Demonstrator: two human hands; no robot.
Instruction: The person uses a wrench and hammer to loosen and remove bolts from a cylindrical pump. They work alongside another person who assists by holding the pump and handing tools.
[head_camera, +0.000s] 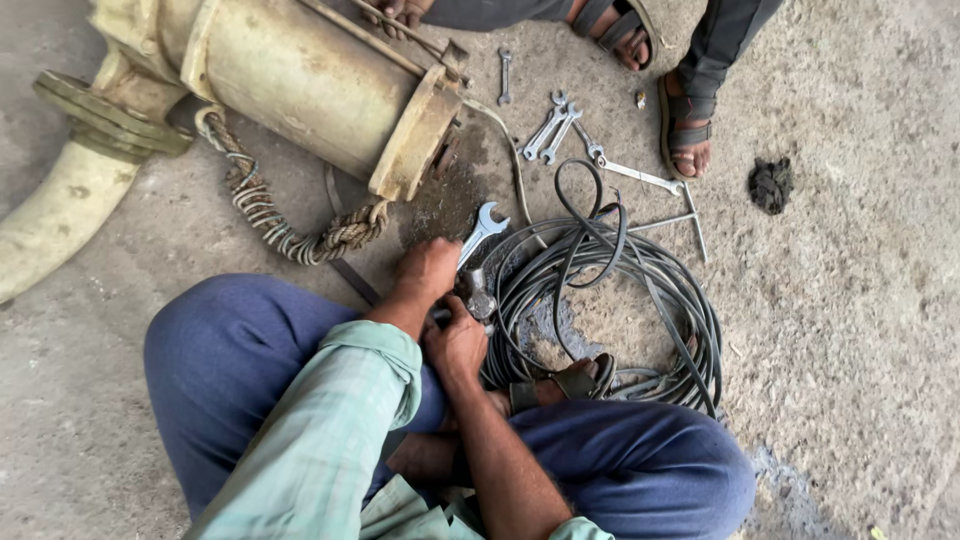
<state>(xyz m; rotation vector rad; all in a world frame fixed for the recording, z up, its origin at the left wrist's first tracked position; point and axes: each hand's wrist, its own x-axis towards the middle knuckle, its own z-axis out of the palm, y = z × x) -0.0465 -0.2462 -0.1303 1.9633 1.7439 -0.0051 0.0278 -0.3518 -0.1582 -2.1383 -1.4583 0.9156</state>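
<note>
I sit on the concrete ground with my knees apart. My left hand (425, 268) is closed round the handle of an open-ended spanner (485, 226), whose jaw points up and to the right. Just below it, my right hand (455, 343) grips a small grey metal part (478, 298). The spanner's lower end meets that part; the exact contact is hidden by my fingers. Both hands work right beside a coil of black cable (650, 290).
A big cream-coloured pump body (300, 70) with a flange lies at the top left, with a knotted rope (290, 235) by it. Several spanners (552, 125) and a T-handle wrench (680, 215) lie near another person's sandalled feet (685, 135). A dark rag (770, 185) lies to the right.
</note>
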